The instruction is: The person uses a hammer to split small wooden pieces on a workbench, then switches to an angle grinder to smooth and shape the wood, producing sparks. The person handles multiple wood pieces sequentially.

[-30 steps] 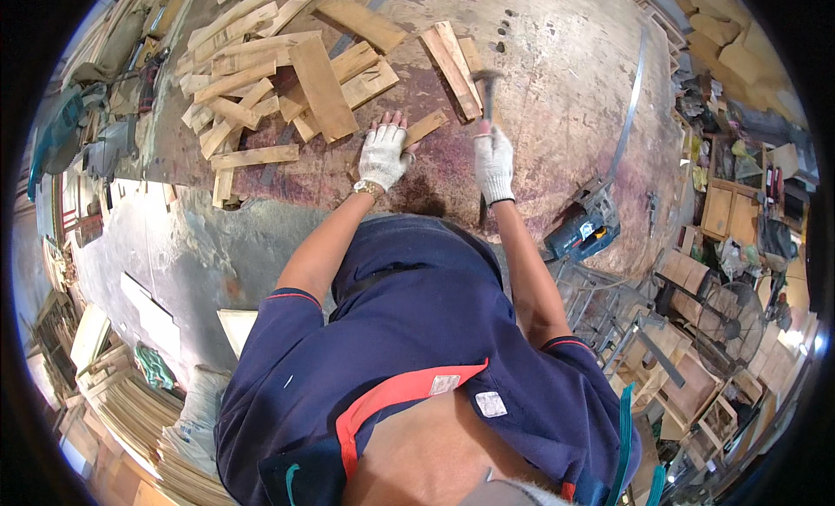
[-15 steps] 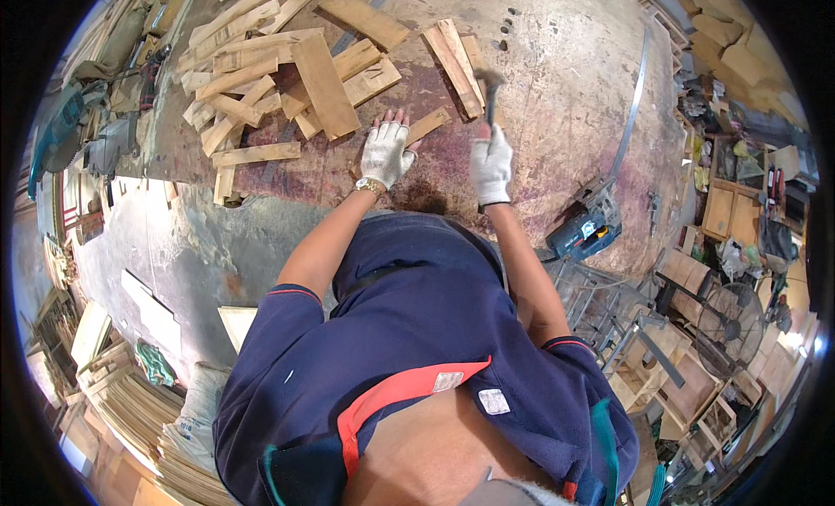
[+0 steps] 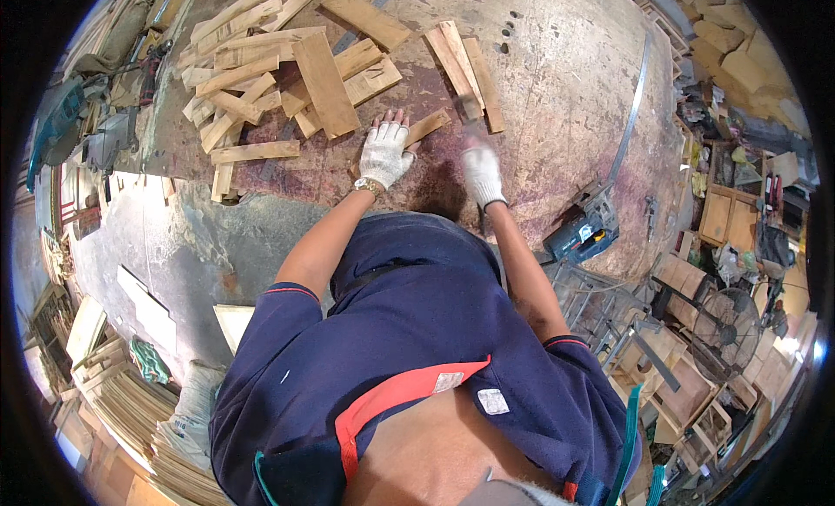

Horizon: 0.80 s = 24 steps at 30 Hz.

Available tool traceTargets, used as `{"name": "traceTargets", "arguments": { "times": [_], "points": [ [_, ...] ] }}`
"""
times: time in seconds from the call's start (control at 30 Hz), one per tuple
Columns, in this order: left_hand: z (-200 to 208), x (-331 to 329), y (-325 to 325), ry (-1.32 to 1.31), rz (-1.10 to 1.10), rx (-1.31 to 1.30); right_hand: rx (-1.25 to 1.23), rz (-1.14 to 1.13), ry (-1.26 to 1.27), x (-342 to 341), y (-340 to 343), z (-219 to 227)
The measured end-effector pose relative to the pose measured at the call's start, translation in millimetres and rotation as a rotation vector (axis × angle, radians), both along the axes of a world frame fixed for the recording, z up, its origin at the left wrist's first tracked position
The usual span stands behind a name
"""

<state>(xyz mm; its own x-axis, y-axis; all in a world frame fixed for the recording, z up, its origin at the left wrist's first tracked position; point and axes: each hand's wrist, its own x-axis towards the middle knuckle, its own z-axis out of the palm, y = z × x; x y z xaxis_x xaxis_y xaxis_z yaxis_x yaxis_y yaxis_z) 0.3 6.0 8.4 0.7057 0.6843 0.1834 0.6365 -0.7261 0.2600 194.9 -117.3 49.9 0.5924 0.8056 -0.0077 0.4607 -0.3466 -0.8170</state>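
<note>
My left hand (image 3: 385, 154), in a white knitted glove with bare fingertips, lies with its fingers stretched out across a short wooden strip (image 3: 428, 128) on the worktable. Part of that strip is hidden beneath the palm. To its right, my right hand (image 3: 484, 173), gloved alike, is closed round a hammer (image 3: 471, 107). The hammer is smeared by motion; its handle barely shows. Just beyond it lie narrow wooden slats (image 3: 457, 60) and a separate flat slat (image 3: 484, 85).
A loose pile of wooden boards (image 3: 323, 84) covers the table's far left. A blue and black power tool (image 3: 584, 229) lies at the right edge, near a long metal strip (image 3: 633, 114). A teal circular saw (image 3: 54, 127) is at far left, a fan (image 3: 729, 317) at lower right.
My right hand has shifted slightly left, and the hammer has swung from upright to a blurred position over the slats' near ends. My left hand stays on the strip.
</note>
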Motion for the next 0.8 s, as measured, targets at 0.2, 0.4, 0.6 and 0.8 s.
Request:
{"name": "traceTargets", "arguments": {
  "times": [0.2,0.4,0.6,0.8],
  "points": [
    [-2,-7,-1,0.015,0.015,-0.032,-0.177,-0.136,0.618,9,16,49],
    [1,-1,2,-0.009,-0.001,-0.043,0.012,-0.024,-0.076,-11,8,18],
    [-5,-9,-2,0.007,0.015,-0.063,-0.219,-0.185,0.767,4,15,66],
    [-1,-2,1,0.036,0.0,-0.052,0.034,-0.062,-0.03,-7,2,11]
  ]
}}
